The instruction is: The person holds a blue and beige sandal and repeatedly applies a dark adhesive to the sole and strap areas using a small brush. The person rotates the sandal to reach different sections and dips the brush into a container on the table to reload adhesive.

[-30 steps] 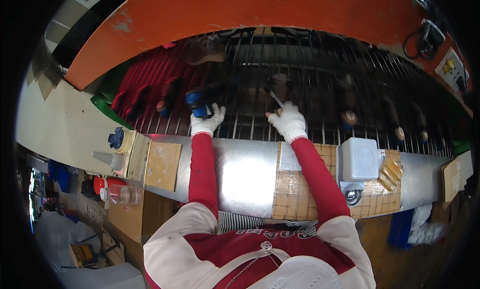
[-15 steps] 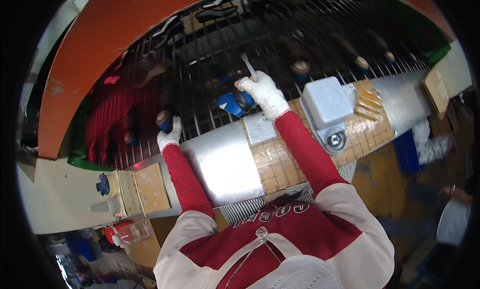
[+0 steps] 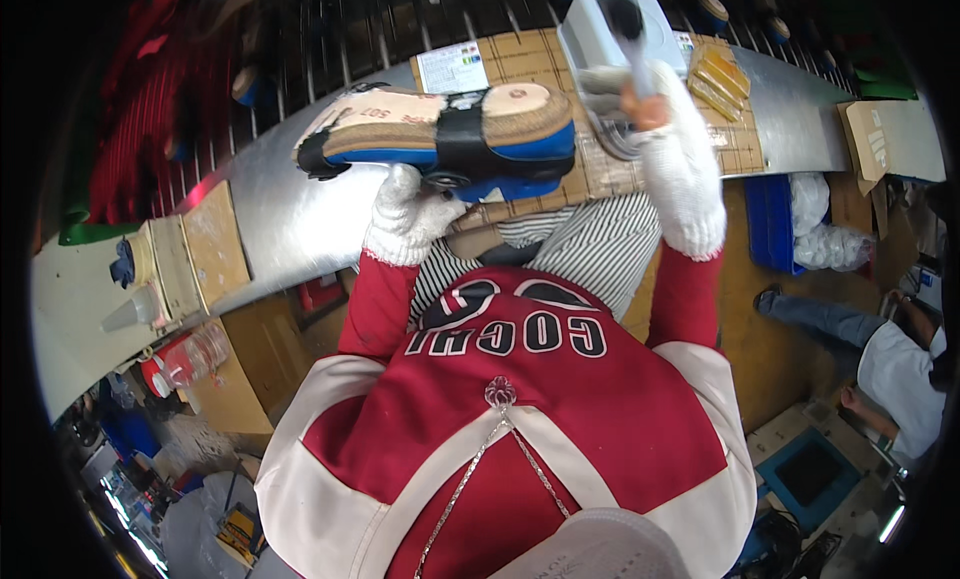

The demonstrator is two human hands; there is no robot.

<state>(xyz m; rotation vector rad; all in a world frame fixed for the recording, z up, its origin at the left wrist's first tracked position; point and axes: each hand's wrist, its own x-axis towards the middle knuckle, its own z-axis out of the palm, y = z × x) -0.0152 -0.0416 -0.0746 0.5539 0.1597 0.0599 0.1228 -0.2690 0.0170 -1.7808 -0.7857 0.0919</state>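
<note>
The strapped sandal (image 3: 455,129), sole up on its blue last (image 3: 520,184), is just above the centre of the frame, over the near part of the steel bench (image 3: 290,219). Expect the last to feel solid and stiff, with moderate weight; its smooth side may slide against a knit glove. The black bands look more pliable and the sole edge firm, so the last is your best place to grip, leaving the pale underside untouched.

Your left hand (image 3: 412,219), gloved, holds it from below near the middle. Your right hand (image 3: 680,169), upper right of centre, is closed on a brush (image 3: 637,64), dark bristles away from you; it is blurred, so the exact finger placement may differ.

Count one sandal in hand, with two black bands showing, and one brush. Behind the brush stands one pale grey plastic container (image 3: 590,39); right of it lies a cluster of amber bars (image 3: 718,79), at least three. Under these is one cardboard sheet (image 3: 525,59), with one white label (image 3: 450,69) at its left end.

Across the top runs a rack of metal rods (image 3: 400,29), too dark to count. At left you have one clear bottle (image 3: 195,354) and one pale cone (image 3: 130,312); at right, one blue crate (image 3: 770,224) and one co-worker (image 3: 905,379).
</note>
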